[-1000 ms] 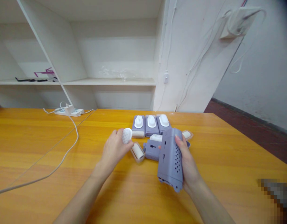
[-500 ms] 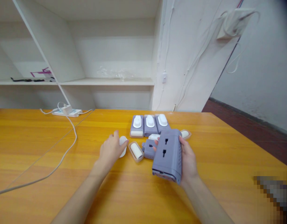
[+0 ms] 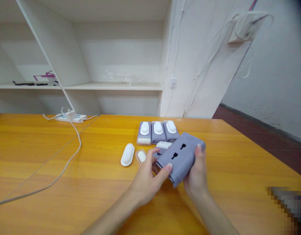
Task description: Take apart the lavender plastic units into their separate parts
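Both my hands hold a lilac plastic case (image 3: 181, 156) with two dark slotted holes on its top face, a little above the orange table (image 3: 67, 182). My right hand (image 3: 196, 176) grips its right side, fingers curled round it. My left hand (image 3: 148, 178) holds its near left corner, thumb on the edge. A white oval brush head (image 3: 127, 154) lies on the table to the left, and a small clear tray with a white pad (image 3: 141, 156) lies beside it. Behind stand three lilac holders with white brushes (image 3: 157, 132) in a row.
A white power strip (image 3: 71, 117) sits at the table's far left, its cable (image 3: 67, 163) trailing towards the near left edge. White shelves (image 3: 111, 85) stand behind the table. Another lilac piece with a white brush (image 3: 162, 146) lies partly hidden behind the case.
My left hand has let go of the white oval brush head, which now lies on the table, and has moved right onto the lilac case. The case has tilted flatter.
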